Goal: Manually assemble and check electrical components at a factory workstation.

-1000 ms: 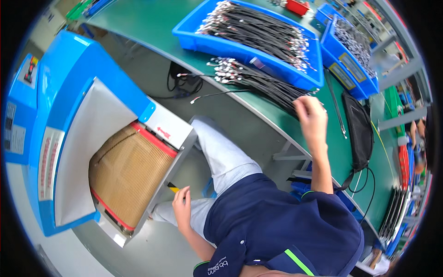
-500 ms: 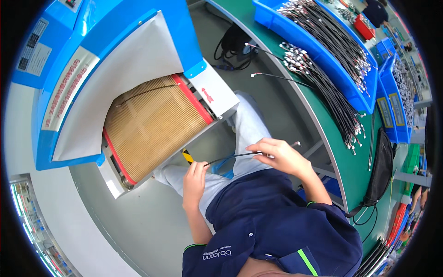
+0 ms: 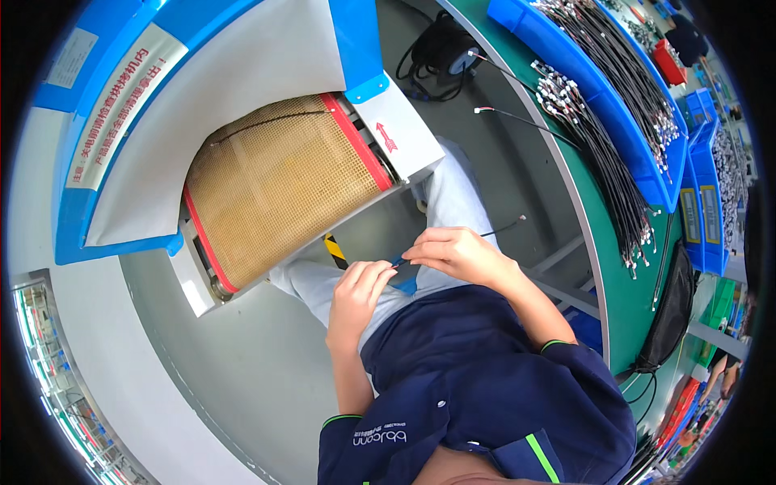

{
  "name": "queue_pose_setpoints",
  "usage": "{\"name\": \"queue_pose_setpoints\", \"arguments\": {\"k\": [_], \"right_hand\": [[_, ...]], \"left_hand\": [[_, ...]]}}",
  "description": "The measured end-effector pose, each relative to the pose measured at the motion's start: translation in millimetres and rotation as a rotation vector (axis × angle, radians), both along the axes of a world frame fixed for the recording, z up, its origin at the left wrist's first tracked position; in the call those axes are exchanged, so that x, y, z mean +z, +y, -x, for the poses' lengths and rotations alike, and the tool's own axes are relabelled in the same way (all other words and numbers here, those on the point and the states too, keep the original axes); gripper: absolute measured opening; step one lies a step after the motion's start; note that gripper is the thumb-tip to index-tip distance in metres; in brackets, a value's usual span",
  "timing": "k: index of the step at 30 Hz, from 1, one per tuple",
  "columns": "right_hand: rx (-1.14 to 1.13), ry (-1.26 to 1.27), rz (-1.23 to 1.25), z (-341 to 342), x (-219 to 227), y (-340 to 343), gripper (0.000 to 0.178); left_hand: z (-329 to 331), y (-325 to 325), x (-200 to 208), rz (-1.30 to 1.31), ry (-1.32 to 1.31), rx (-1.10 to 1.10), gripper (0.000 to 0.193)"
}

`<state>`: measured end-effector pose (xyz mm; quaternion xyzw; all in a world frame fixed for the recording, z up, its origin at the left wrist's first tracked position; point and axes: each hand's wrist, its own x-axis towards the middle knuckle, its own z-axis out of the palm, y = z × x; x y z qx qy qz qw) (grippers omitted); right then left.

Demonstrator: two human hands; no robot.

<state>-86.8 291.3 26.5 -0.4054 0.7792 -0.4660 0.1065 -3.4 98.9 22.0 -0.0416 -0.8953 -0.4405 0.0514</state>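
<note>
Above my lap, my left hand (image 3: 360, 293) and my right hand (image 3: 459, 252) are close together, both pinching one thin black cable (image 3: 503, 229). The left fingertips grip it near one end, and the right fingers hold it just beside them. Beyond my right hand the cable sticks out to the right, ending in a small light connector (image 3: 521, 217). The end at my left fingers is mostly hidden. Another dark cable (image 3: 271, 120) lies on the tan mesh conveyor belt (image 3: 279, 190) in front of me, at the mouth of a blue machine.
The blue machine (image 3: 362, 48) with its white curtain stands at front left. On the green table (image 3: 594, 190) to my right lie a bundle of black cables (image 3: 606, 174), two cables jutting over its edge, a blue bin (image 3: 598, 89) full of cables and a black pouch (image 3: 669, 299).
My hands have come closer together along the cable, the right moving left toward the left. More cable now extends past my right hand. The view has shifted slightly.
</note>
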Motion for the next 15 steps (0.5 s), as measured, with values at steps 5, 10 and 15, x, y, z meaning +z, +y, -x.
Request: {"name": "queue_pose_setpoints", "arguments": {"k": [5, 10, 15], "right_hand": [[0.063, 0.129, 0.087, -1.3, -8.3, -1.9, 0.018], [0.078, 0.213, 0.104, -1.3, -10.4, -7.3, 0.024], [0.049, 0.107, 0.212, -1.4, -11.9, -8.1, 0.017]], "left_hand": [[1.7, -1.3, -2.3, -0.027, -0.043, -0.019, 0.012], [2.8, 3.1, 2.3, -0.339, -0.245, 0.001, 0.008], [-0.6, 2.8, -3.4, -0.273, -0.202, 0.001, 0.009]]}}
